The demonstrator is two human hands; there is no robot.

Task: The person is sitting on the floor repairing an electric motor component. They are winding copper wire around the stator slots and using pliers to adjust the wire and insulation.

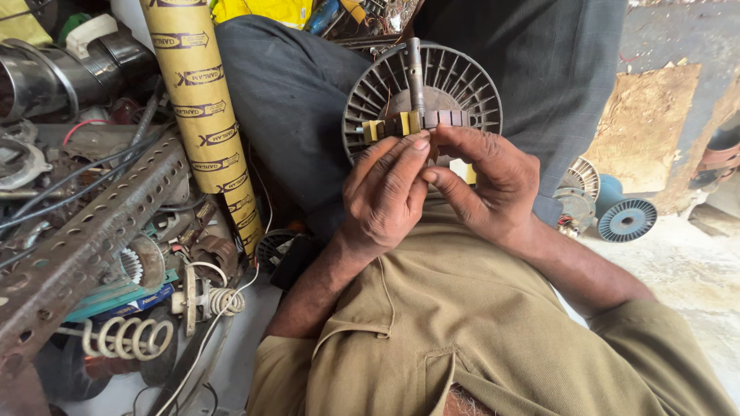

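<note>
Both my hands hold a grey motor rotor (455,81) with radial fins and a steel shaft (415,73) pointing up. My left hand (383,192) pinches pale yellow insulation strips (375,129) set in the slots of the brown core. My right hand (486,181) grips the core from the right side and below. The rotor is raised in front of my chest, above my khaki shirt.
A cardboard tube (202,108) leans at the left beside a perforated steel angle bar (85,239). Wires, a coil spring (127,337) and metal parts lie at the lower left. A blue wire spool (626,219) and another finned rotor (582,179) sit on the floor at the right.
</note>
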